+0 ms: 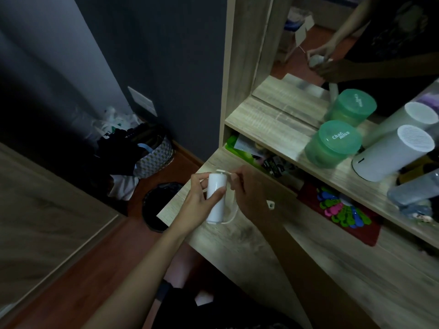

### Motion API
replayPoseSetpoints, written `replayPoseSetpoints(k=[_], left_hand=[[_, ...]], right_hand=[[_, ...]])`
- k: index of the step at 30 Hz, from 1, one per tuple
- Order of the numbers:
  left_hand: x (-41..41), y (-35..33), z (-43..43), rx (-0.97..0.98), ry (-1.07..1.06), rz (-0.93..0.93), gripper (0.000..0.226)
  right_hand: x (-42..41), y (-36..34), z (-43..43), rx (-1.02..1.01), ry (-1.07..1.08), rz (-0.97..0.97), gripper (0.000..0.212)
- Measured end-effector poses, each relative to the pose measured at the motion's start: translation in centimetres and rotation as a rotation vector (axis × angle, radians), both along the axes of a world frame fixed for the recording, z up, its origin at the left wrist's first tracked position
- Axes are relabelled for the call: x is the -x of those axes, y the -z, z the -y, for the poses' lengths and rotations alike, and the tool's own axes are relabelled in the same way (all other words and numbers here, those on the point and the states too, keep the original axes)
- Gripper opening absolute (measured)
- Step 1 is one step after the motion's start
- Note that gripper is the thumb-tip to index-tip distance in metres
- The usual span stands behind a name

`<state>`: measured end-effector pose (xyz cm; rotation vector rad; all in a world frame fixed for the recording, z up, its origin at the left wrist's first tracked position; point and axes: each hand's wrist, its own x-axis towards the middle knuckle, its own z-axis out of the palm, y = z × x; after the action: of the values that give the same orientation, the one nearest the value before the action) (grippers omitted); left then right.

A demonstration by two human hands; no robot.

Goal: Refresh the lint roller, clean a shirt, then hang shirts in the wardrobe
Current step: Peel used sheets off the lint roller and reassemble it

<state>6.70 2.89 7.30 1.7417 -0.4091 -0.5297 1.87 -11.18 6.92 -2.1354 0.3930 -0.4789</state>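
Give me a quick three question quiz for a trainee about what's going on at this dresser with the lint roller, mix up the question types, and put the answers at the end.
1. True or false: the lint roller lies flat on the desk top, with no hand on it.
2. Which hand wraps around the roller's white body?
A. left hand
B. right hand
C. neither
3. Fill in: the round black bin stands on the floor, ____ the desk's left edge.

Key
1. False: both hands hold it upright above the desk.
2. A; the right hand's grip is at the roller's top end.
3. beside
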Motion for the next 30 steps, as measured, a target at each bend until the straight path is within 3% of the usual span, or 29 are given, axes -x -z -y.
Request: replayPoseSetpoints(k=[6,14,18,21,30], left_hand=[[-1.1,-0.4,-0.6,0.077,0.054,0.098,0.035],[-1.2,0.5,-0.8,0.121,0.159,0.052,0.03],[-1.3,0.9,-0.9,0.117,0.179,0.049,0.029],[-1.3,1.0,-0.7,0.092,0.185,0.055,0.03],[-1.7,1.8,-0.9,0.033,0.207,0.065,0.034]], right_hand=[[-0.5,-1.1,0.6,-0.054,-0.142,0.065,0.021],[0.1,0.2,0.9,-0.078,-0.156,-0.037,0.031],[0.3,0.5,1.1,-0.11,-0.137,-0.095,0.006],[0.3,0.6,1.2,-0.112,-0.126,-0.085,0.004],[0.8,0.7,0.9,-0.135,-0.128,-0.095,0.018]])
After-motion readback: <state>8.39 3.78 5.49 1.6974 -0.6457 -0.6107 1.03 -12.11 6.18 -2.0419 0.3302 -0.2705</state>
